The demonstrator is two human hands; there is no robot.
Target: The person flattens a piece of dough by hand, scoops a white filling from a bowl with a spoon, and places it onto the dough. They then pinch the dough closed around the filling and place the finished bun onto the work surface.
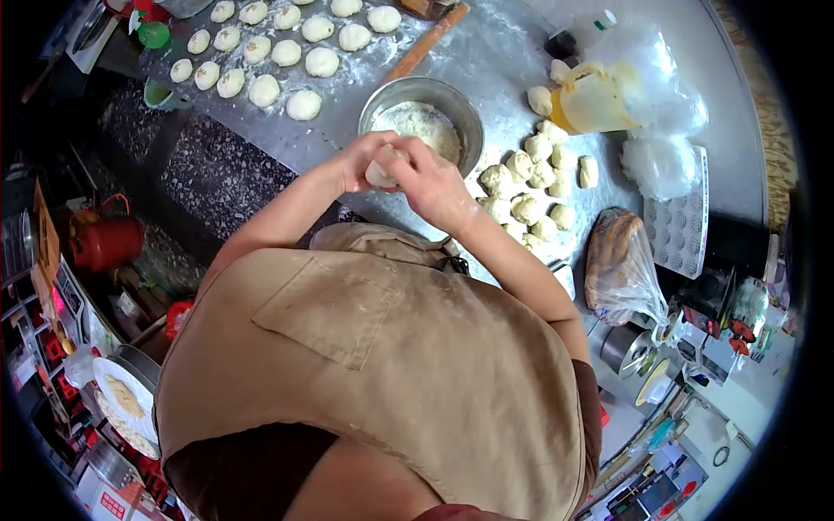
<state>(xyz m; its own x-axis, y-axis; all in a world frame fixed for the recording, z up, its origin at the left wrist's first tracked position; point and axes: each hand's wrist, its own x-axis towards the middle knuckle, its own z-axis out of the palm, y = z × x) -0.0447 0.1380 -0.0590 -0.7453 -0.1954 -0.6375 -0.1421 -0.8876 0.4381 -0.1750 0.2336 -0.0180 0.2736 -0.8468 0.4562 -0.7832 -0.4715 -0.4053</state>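
Both my hands meet around a ball of dough (380, 174), just in front of a round metal bowl (473, 117). Wrapped about its far left side is my left hand (354, 158). My right hand (427, 181) closes over it from the right, its fingers partly covering it. Inside the bowl lies a whitish, crumbly filling (421, 126). Right of the bowl, dough pieces (526, 178) sit in a cluster on the metal table (339, 130). Toward the far left, rows of round, floured buns (287, 53) rest on the same surface.
Behind the bowl lies a wooden rolling pin (426, 42). At the right stand a jug of yellow liquid (599, 100), clear plastic bags (651, 78), a bagged loaf-like brown item (617, 260) and a dimpled white tray (678, 221). A red gas cylinder (106, 241) stands on the left.
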